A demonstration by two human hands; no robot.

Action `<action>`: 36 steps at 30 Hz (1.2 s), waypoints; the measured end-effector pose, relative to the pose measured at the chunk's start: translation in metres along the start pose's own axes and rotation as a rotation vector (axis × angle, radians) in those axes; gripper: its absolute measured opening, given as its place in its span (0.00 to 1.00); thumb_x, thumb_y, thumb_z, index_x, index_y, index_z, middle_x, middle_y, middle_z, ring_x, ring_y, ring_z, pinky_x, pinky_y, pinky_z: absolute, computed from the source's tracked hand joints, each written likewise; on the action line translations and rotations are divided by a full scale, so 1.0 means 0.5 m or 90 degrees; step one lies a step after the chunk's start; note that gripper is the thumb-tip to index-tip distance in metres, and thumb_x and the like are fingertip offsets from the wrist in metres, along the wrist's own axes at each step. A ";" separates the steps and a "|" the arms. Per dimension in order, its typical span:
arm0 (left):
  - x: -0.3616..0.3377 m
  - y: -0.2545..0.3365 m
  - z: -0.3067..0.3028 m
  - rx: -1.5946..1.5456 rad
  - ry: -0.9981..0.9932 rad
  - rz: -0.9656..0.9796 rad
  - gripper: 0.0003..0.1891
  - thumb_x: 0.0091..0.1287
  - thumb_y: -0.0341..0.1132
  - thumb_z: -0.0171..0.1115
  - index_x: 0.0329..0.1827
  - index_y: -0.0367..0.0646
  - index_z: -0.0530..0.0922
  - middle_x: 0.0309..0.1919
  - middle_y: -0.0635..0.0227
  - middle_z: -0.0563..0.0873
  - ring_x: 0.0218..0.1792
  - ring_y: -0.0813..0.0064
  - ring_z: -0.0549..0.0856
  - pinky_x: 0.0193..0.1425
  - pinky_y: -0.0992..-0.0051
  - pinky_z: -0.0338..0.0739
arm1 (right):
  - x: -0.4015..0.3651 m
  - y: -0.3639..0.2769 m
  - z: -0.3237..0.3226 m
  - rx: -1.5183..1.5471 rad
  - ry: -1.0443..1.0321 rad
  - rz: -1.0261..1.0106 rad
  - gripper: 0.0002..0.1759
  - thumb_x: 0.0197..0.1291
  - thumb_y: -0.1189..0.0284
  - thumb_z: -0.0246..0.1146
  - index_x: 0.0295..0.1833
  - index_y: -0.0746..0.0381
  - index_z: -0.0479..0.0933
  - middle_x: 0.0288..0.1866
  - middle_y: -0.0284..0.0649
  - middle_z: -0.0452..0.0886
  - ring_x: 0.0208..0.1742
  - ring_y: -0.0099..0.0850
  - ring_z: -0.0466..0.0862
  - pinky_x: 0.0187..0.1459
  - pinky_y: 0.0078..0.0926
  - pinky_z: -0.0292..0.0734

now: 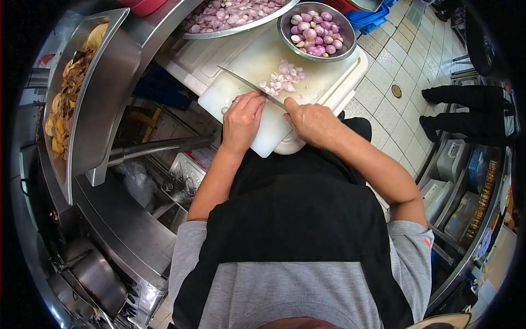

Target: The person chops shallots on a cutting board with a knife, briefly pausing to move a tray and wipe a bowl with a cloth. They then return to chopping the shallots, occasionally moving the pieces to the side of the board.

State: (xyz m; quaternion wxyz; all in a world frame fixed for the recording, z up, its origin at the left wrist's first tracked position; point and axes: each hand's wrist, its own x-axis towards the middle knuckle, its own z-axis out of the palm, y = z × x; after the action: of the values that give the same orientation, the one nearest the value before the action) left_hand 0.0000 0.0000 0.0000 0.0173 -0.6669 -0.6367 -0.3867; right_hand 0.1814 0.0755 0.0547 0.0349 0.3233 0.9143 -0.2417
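Note:
My right hand (313,125) is closed around the handle of a knife (241,79), whose long blade points up and left across a white cutting board (219,97). Close beside the blade, my left hand (243,119) rests on the board with its fingers curled together. Whatever lies under those fingertips is hidden. Sliced shallots (285,78) are heaped just past the blade. Beyond them stands a steel bowl (282,33) of whole peeled shallots (316,34). A larger steel basin (211,36) at the top holds many cut shallots (235,13).
A deep steel tray (104,93) of cooked food is at the left, above a steel counter (131,236). Pots (93,274) sit lower left. Another person's dark-clothed legs (466,107) show on the tiled floor (383,98) at right, near shelves with plastic containers (452,159).

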 end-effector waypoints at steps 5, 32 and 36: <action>-0.019 0.008 -0.017 0.004 -0.021 -0.015 0.07 0.57 0.24 0.68 0.38 0.40 0.83 0.40 0.63 0.86 0.42 0.60 0.86 0.47 0.65 0.81 | -0.038 -0.045 -0.039 -0.025 -0.072 0.017 0.14 0.71 0.64 0.54 0.46 0.66 0.65 0.26 0.54 0.82 0.32 0.54 0.85 0.34 0.52 0.79; -0.011 -0.003 -0.003 0.045 0.007 0.027 0.07 0.56 0.23 0.68 0.36 0.40 0.81 0.38 0.62 0.86 0.43 0.60 0.85 0.48 0.66 0.81 | -0.011 -0.019 -0.021 0.001 -0.026 0.002 0.15 0.71 0.63 0.54 0.47 0.66 0.65 0.28 0.57 0.82 0.33 0.57 0.84 0.35 0.54 0.78; -0.011 -0.002 -0.003 0.046 0.024 0.024 0.06 0.56 0.23 0.68 0.35 0.40 0.80 0.38 0.62 0.86 0.43 0.61 0.85 0.47 0.66 0.81 | -0.007 -0.020 0.037 0.046 -0.002 0.046 0.16 0.71 0.63 0.54 0.48 0.67 0.67 0.28 0.58 0.82 0.35 0.59 0.83 0.38 0.55 0.77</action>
State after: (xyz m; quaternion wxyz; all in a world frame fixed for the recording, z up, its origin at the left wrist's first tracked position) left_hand -0.0009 -0.0050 -0.0023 0.0607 -0.6700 -0.6373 -0.3758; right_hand 0.1766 0.0582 0.0435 0.0331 0.3566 0.8926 -0.2739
